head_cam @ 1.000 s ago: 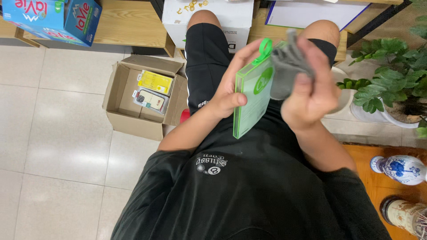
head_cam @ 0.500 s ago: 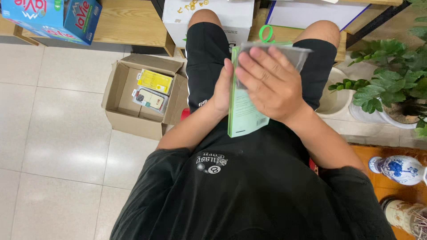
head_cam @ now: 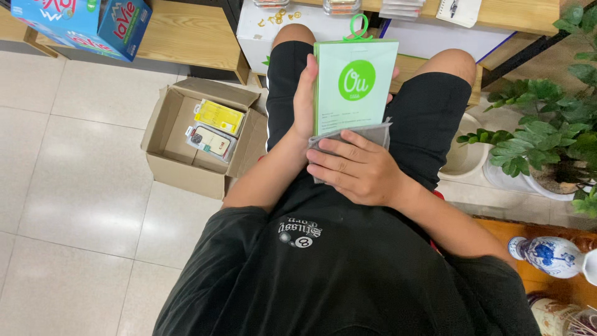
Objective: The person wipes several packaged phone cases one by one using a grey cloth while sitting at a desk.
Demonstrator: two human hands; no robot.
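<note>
Two hands on one item. Left hand (head_cam: pixel 305 93) curled round the left edge of a flat pale-green plastic retail box with a green hang loop (head_cam: pixel 356 84), thumb on the front, fingers behind; held upright over the lap, face toward the camera, likely so the front stays open to wiping. Right hand (head_cam: pixel 357 168) fingers half-closed, pressing a grey cloth (head_cam: pixel 367 132) against the box's bottom edge. Left of the knee on the tiled floor, open brown cardboard carton (head_cam: pixel 199 134), flaps up; holds a yellow flat pack (head_cam: pixel 217 116) and a clear-fronted phone-case pack (head_cam: pixel 211 142), lying flat.
</note>
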